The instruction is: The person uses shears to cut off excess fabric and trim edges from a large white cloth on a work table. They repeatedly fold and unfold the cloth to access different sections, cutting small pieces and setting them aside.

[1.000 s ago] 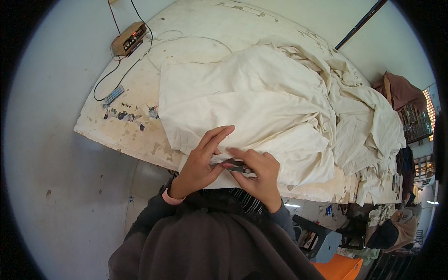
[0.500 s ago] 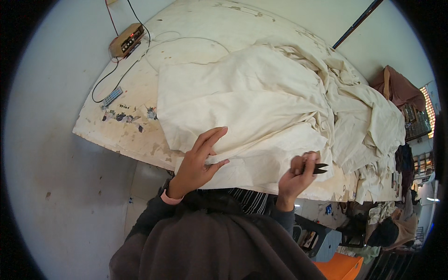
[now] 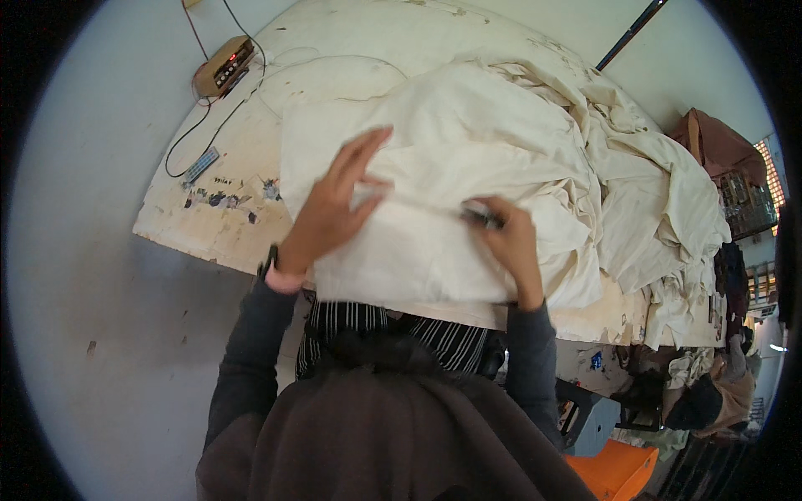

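Cream cloth [image 3: 376, 259] lies spread over the table in front of me, its near part smooth along the front edge. My left hand [image 3: 332, 200] is over the left part of this cloth, fingers stretched and apart, slightly smeared by motion; whether it touches the fabric I cannot tell. Over the cloth's middle, my right hand [image 3: 511, 240] is closed around small dark thread snips [image 3: 483, 215], which point left and look blurred.
Bunched cream fabric [image 3: 652, 192] fills the table's right side. At the back left stand a brown box with knobs and a red light [image 3: 224, 67], cables, and a remote control [image 3: 201, 165]. An orange chair [image 3: 614, 472] and a grey stool [image 3: 591, 422] are at lower right.
Both hands have moved farther over the cloth, away from me. The right hand also went left with the snips. The cloth's near edge now lies smoother.
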Demonstrator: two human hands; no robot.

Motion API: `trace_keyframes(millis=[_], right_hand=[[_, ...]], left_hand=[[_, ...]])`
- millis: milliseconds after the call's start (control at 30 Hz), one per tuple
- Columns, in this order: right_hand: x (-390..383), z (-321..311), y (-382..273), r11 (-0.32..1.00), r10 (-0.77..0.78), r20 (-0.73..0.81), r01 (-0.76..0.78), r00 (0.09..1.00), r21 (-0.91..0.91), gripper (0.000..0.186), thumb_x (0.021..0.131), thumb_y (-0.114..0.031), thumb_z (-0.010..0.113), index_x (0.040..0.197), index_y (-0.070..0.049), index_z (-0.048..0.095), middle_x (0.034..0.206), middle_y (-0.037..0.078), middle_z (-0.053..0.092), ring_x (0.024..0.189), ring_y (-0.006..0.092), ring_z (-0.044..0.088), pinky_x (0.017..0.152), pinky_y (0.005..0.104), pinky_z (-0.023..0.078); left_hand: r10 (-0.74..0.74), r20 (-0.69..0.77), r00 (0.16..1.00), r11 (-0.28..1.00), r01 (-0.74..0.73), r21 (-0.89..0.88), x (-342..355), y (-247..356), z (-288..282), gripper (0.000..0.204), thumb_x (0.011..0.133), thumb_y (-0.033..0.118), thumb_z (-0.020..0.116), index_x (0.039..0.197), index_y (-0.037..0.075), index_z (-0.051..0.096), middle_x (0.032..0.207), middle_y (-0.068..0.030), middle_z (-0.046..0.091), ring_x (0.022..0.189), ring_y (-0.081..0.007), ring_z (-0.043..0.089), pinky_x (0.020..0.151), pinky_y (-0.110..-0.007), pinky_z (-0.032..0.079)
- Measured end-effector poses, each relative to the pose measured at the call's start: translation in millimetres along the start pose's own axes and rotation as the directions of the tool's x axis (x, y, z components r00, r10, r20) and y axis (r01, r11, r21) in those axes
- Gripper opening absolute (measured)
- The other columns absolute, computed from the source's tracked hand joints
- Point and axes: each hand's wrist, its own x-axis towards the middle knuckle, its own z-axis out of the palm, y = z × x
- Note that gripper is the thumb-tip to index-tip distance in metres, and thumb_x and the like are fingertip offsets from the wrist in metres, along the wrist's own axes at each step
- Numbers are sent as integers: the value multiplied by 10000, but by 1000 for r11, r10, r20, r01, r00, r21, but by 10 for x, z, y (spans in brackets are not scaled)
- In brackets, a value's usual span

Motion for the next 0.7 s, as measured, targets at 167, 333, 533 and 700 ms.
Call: trace_keyframes(millis=[167,333,533,700], right_hand=[[461,-103,152,968,24,-357,-111,934,-224,430,854,-149,741,1278,-139,672,1204,91,721,1064,295,706,810,395,549],[203,-89,-66,994,63,-325,-90,944,-68,489,808,-89,726,1288,-124,641,1272,84,659,1072,275,675,798,344,544],[57,196,-364,956,55,-212,10,976,294,420,807,-1,726,1216,-77,664,1230,71,663,1063,201,666,752,301,553],[13,511,-847,728,-159,100,48,982,684,442,832,-30,780,1258,-88,679,1257,83,664,1111,154,648,775,291,563]], left_hand=[[18,-79,997,961,5,277,95,-427,-345,521,884,101,744,1388,107,615,1307,-142,654,912,-240,727,799,-321,554],[-386,-186,904,875,422,237,-639,-610,-696,296,923,184,728,1203,87,729,996,-121,751,861,-258,710,767,-348,532],[-540,-175,823,794,567,218,-1039,-297,-503,211,945,194,689,1088,40,704,905,-119,717,794,-301,673,733,-392,522],[9,9,1000,980,-10,200,-944,-231,96,259,872,164,766,1002,1,613,864,-132,682,772,-328,654,721,-411,517]])
